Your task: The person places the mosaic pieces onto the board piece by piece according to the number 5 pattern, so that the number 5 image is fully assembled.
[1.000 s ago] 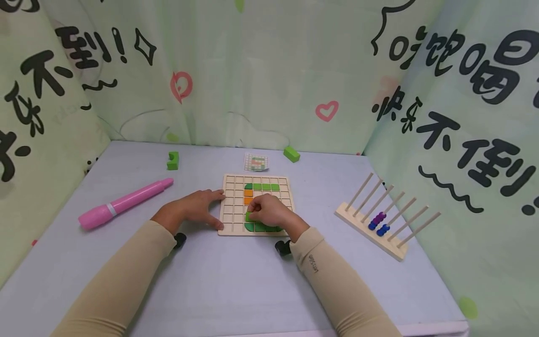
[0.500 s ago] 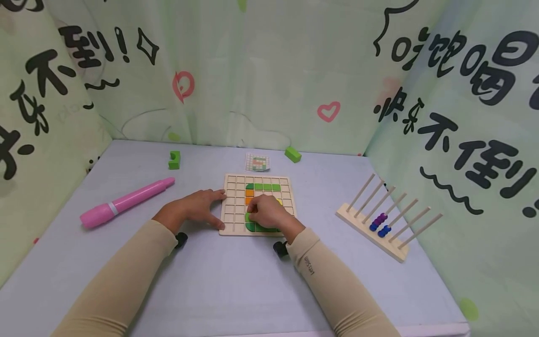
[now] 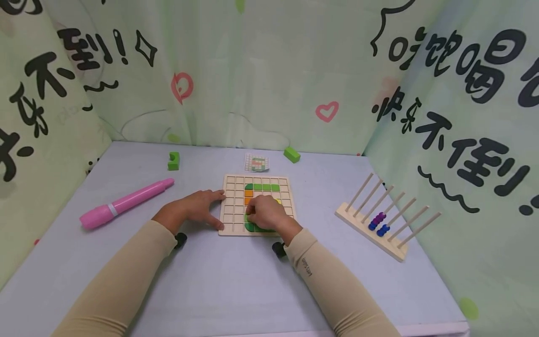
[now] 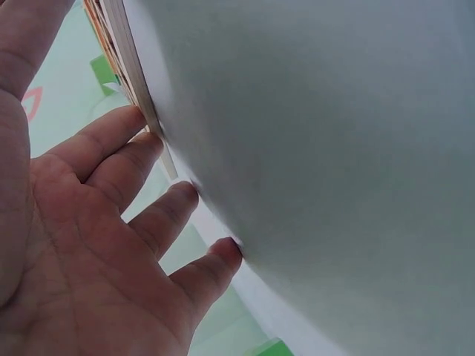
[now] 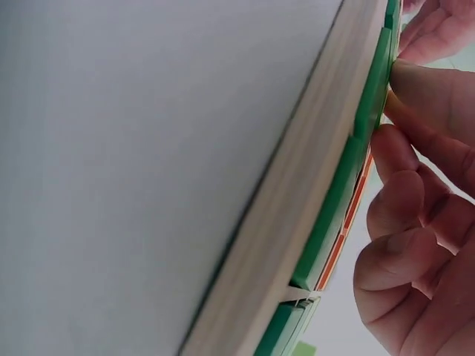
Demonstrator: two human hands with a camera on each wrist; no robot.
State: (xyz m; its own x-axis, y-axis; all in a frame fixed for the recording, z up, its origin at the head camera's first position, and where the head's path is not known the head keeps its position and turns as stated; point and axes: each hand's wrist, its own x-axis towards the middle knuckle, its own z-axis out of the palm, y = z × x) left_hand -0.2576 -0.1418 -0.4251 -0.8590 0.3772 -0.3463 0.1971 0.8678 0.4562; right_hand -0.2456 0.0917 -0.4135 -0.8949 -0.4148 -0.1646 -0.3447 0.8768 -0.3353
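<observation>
A light wooden grid board point(image 3: 232, 206) lies on the table, with green, orange and yellow pieces set in it. My left hand point(image 3: 193, 206) rests at its left edge, thumb near the lower corner; in the left wrist view the fingertips point(image 4: 152, 141) touch the side. My right hand point(image 3: 267, 213) is over the lower middle, thumb and index finger pinching at a green block point(image 3: 247, 218) that they mostly hide. Its other fingers curl in beside the board in the right wrist view. Dark green pieces point(image 5: 326, 215) line the near side there, and orange ones show behind them.
Behind the board lie a small pattern card point(image 3: 257, 163) and a green block point(image 3: 292, 154). A notched green block point(image 3: 173, 161) and a pink pen-shaped toy point(image 3: 126, 203) are at left. At right stands a wooden peg rack point(image 3: 372, 231) with blue and purple beads.
My right hand has shifted slightly left and down over the board, uncovering a bit of yellow. The left hand stays at the board's edge.
</observation>
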